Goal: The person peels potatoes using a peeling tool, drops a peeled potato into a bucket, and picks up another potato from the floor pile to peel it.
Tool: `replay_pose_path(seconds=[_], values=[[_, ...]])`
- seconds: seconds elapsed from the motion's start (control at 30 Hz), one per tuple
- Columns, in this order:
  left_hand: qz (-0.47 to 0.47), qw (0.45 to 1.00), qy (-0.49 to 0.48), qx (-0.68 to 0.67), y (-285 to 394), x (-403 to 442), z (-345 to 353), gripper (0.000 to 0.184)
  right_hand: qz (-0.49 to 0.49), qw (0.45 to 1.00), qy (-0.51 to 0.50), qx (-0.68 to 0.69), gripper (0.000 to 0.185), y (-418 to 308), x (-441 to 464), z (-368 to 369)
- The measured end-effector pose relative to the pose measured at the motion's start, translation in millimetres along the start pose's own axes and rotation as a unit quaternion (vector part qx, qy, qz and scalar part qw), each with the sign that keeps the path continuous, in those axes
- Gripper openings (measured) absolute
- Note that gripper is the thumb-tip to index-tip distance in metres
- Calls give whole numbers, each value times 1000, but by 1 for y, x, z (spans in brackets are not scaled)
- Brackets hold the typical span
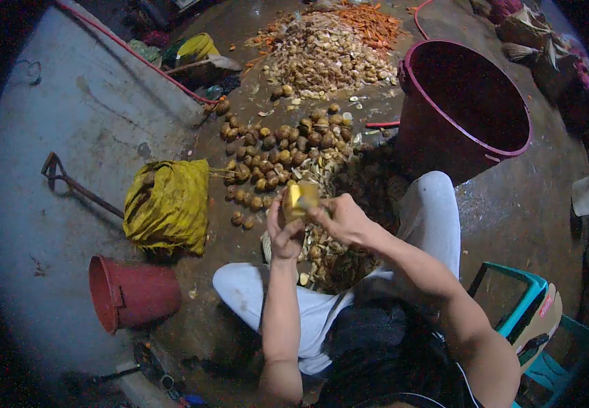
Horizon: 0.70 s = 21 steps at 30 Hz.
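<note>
In front of my knees, my left hand [285,228] is wrapped round a brown-skinned root vegetable [295,199] whose pared side shows bright yellow flesh. My right hand [343,219] is closed against the vegetable's right side, around a small grey blade [309,203] that is blurred and partly hidden by my fingers. Just beyond my hands, many round brown root vegetables [283,156] lie on the wet floor. Pale peelings [321,253] are heaped between my legs, below my hands.
A tall maroon tub [413,129] stands at the right. Pale and orange scraps [328,58] form a big heap at the back. A yellow sack [165,207], a red bucket [141,294] lying tipped and a long-handled tool [83,189] are at the left. A teal stool [512,289] is near my right elbow.
</note>
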State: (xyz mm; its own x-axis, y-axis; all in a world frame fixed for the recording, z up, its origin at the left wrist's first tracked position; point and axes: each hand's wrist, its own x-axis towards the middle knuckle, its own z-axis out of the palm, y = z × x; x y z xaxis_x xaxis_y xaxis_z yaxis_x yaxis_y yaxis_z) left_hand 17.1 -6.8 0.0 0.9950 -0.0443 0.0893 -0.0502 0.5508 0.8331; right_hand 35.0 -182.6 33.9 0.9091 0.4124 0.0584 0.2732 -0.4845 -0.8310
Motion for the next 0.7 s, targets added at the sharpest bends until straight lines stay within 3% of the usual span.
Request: replay_pose_path(seconds=[0.03, 0.13, 0.17, 0.27, 0.37, 0.7], values=[[-8, 1000, -4, 10, 2, 1, 0, 84, 49, 991, 17, 121, 58, 0, 2, 0], [-21, 1000, -7, -4, 6, -1, 6, 82, 17, 999, -22, 26, 69, 5, 7, -15], [-32, 999, -37, -14, 6, -1, 5, 85, -4, 997, 20, 75, 84, 3, 6, -15], [-49, 994, -74, -64, 9, 0, 8, 83, 21, 999, -31, 10, 87, 12, 9, -12], [-42, 994, -80, -60, 12, -1, 14, 83, -46, 996, 40, 65, 85, 25, 8, 4], [-21, 996, -79, -43, 7, -5, 5, 92, -30, 998, -1, 61, 77, 5, 1, -2]])
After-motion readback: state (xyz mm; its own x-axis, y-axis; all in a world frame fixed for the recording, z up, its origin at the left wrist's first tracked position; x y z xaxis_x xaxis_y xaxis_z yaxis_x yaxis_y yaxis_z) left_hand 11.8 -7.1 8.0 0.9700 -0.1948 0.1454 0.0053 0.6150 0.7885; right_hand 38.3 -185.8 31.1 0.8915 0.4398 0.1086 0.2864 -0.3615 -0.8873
